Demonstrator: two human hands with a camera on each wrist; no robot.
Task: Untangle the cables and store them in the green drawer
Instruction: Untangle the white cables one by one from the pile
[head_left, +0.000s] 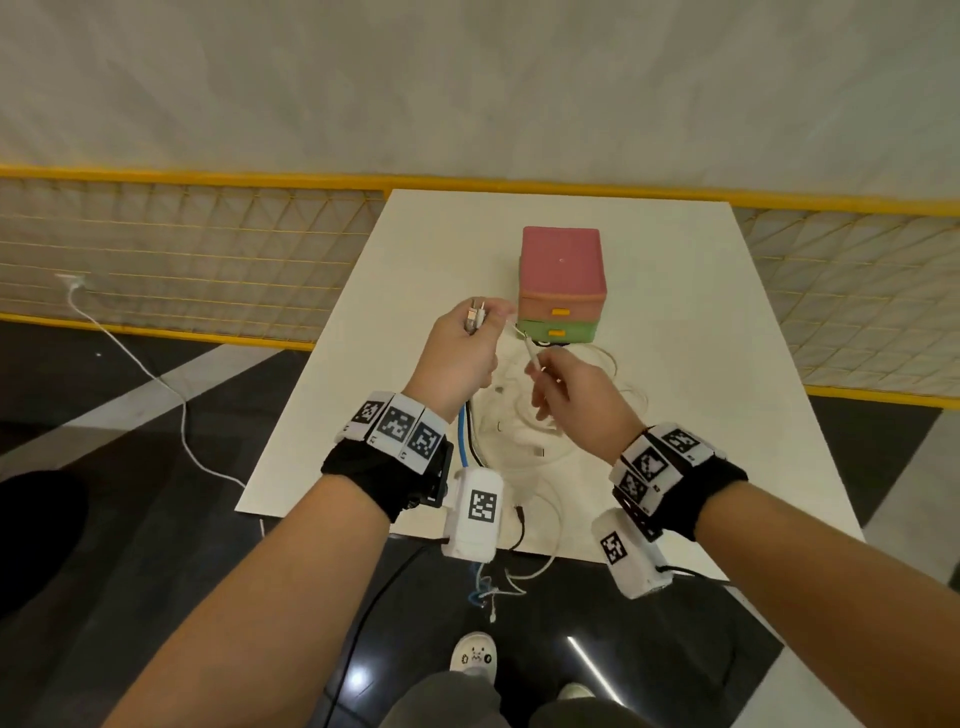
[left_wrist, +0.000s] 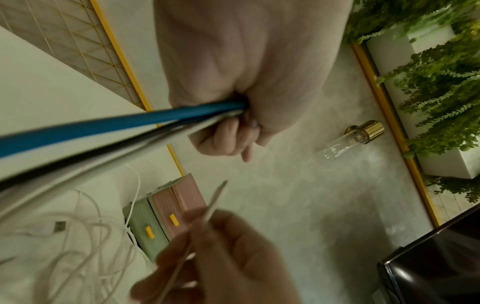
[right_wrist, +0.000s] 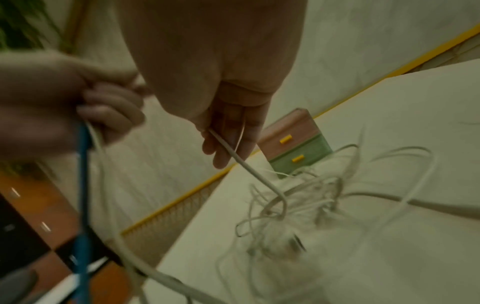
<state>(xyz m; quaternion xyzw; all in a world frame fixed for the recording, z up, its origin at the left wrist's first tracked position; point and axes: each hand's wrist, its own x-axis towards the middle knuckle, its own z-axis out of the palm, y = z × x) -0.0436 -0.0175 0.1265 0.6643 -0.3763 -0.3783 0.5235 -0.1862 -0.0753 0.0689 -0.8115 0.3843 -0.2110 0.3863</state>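
My left hand is raised over the table and grips a bundle of cable ends, metal plugs sticking up from the fist. Blue, black and white cables hang from that fist toward the table's near edge. My right hand pinches a thin white cable that rises from a tangled white pile on the table. Behind stands a small drawer unit, pink on top, with the green drawer at the bottom, closed, with a yellow handle.
The white table holds the unit and the pile. A yellow mesh fence runs behind and to both sides. Cable ends dangle over the table's near edge. Another white cord trails over the dark floor at left.
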